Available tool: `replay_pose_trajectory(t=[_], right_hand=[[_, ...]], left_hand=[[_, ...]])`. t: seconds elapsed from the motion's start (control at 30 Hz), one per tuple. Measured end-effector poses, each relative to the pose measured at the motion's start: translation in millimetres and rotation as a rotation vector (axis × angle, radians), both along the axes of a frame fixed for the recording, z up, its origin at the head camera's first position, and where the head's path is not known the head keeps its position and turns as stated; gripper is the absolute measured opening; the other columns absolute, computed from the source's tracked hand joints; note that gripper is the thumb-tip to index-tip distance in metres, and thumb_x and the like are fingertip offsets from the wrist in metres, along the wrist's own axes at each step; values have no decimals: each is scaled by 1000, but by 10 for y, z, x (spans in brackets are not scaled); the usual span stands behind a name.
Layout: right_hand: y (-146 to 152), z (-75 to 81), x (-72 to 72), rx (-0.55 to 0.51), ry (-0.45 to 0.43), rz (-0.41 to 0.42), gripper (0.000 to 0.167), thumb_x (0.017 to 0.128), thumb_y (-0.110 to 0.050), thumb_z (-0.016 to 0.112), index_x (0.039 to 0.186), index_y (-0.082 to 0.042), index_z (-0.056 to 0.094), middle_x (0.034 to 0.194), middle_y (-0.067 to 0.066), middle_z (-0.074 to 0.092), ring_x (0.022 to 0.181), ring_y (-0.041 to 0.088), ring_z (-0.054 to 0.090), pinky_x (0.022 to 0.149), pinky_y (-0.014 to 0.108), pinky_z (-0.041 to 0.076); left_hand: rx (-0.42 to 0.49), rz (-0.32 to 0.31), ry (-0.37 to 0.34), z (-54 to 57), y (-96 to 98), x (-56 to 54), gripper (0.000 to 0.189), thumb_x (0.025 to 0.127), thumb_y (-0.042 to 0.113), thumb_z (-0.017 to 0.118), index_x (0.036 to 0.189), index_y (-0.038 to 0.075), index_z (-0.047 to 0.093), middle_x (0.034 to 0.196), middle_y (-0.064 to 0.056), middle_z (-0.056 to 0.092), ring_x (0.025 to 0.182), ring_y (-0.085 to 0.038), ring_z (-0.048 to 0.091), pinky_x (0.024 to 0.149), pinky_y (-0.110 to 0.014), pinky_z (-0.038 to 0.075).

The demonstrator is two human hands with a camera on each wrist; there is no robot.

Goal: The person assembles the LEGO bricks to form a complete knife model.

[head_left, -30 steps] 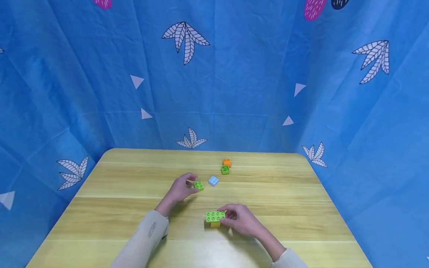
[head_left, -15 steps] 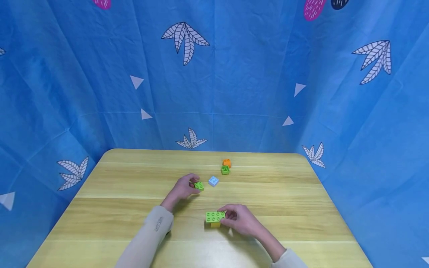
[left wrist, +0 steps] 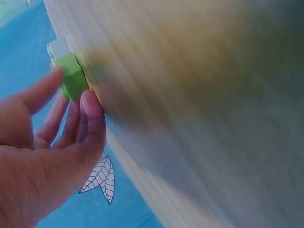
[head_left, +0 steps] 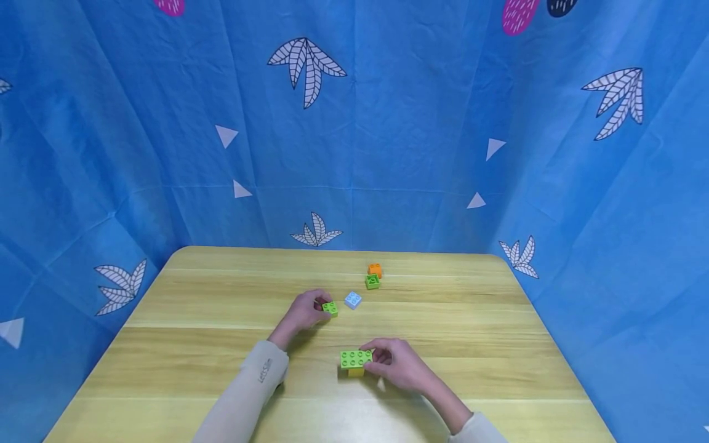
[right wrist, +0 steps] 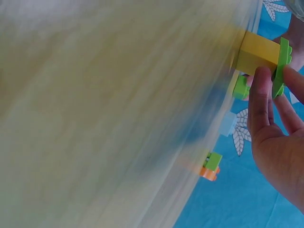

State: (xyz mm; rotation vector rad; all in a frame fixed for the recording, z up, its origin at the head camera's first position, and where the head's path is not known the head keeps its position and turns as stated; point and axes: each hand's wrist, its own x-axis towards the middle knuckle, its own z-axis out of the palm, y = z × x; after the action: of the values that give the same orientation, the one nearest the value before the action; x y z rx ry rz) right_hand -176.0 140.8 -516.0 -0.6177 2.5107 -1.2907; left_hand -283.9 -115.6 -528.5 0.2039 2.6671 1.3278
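My left hand (head_left: 306, 309) pinches a small green toy building brick (head_left: 330, 309) on the table, thumb on one side and fingers on the other; in the left wrist view the brick (left wrist: 72, 78) shows between thumb and fingertips. Nearer me, my right hand (head_left: 397, 363) grips the right end of a flat green eight-stud plate (head_left: 354, 359). Under this plate sits a yellow block (head_left: 356, 372), which the right wrist view shows as a larger yellow body (right wrist: 256, 54) standing on the table. The two held pieces are apart.
A light blue brick (head_left: 352, 299) lies just right of the left hand. Further back are an upturned green brick (head_left: 373, 281) and an orange brick (head_left: 375, 269), close together. A blue patterned curtain (head_left: 410, 154) surrounds the wooden table (head_left: 471, 320) at the back and sides.
My left hand has shifted slightly right and its fingers have closed in on the small green brick, which has barely moved. The right hand and its plate have stayed in place.
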Motion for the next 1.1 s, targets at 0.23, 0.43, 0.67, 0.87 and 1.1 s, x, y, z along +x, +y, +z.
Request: replay_pose_trajectory(t=[0.23,0.43,0.67,0.87,1.1], right_hand=[[-3,-7,7,0,8,7,35,93,-19,77,124,-5,71,92,0,68,82,9,64,76,20,57],[26,-13,18,13,13,-1,34,93,-21,76,124,-7,71,92,-1,68,82,7,64,77,20,58],[30,-10,24,22,16,-6,34,93,-22,76,124,-8,71,92,-1,68,83,8,64,77,20,57],[14,8,21,22,18,0,35,93,-22,76,125,-7,71,92,-1,68,83,9,64,77,20,57],[-11,14,4,30,30,9,35,93,-21,77,125,-7,70,93,0,69,84,11,65,77,20,56]], left_hand=[[-4,0,10,19,4,43,29,86,2,78,114,7,71,109,-9,69,98,-22,63,91,-40,58],[23,-48,51,48,40,145,31,88,3,78,117,5,70,113,-10,71,99,-22,65,92,-41,59],[54,-85,67,75,63,287,35,89,5,78,123,5,68,120,-10,71,104,-24,66,92,-41,59],[63,-132,87,139,53,412,34,93,10,75,125,6,67,125,-11,69,109,-27,65,93,-44,59],[82,-176,74,223,30,567,35,95,15,74,128,9,66,127,-8,68,112,-25,64,93,-42,59]])
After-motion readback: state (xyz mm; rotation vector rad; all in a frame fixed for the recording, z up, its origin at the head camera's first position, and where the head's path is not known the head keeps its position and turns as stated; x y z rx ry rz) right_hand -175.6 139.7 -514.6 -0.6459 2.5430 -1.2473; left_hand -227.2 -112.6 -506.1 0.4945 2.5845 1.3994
